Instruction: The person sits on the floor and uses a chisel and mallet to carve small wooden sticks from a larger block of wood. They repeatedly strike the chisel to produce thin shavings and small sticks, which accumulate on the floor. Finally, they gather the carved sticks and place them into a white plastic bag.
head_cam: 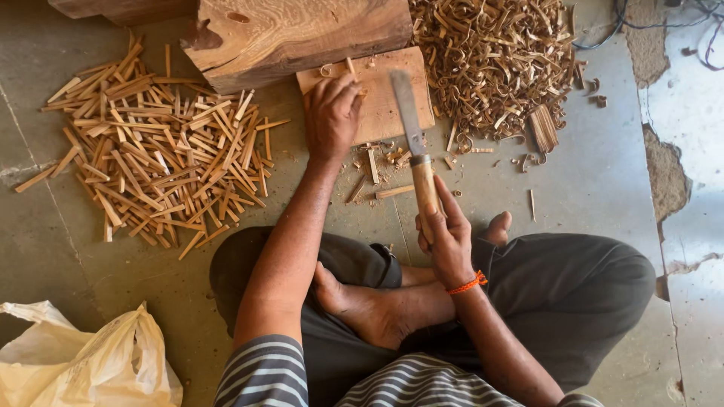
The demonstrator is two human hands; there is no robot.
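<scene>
Landmark: flat wooden board (388, 105) lying on the concrete floor, serving as the chopping surface.
Left hand (332, 117): resting on the near-left part of the board, fingers curled closed, pinching a thin wooden stick (351, 69) and standing it upright on the board.
Right hand (446, 237): hovering well below the board, wrapped tight around the pale handle of a knife (413, 143), blade pointing up over the board's right half.
Stick, handling: seeming light, stiff and brittle, likely splitting along the grain; best pinched low, keeping fingertips away from the blade's edge.
Knife, handling: looking heavy at the long flat blade; gripping the handle only, blade apart from the stick.
Left of the board: spreading pile of cut sticks (158, 151), straight and short.
Right of the board: heaping mound of curled shavings (494, 64).
Behind the board: thick wooden block (302, 34) touching its far edge.
Below the board: small offcuts scattering on the floor, crossed legs beyond them.
Far lower left of the board: crumpled white plastic bag (83, 365).
</scene>
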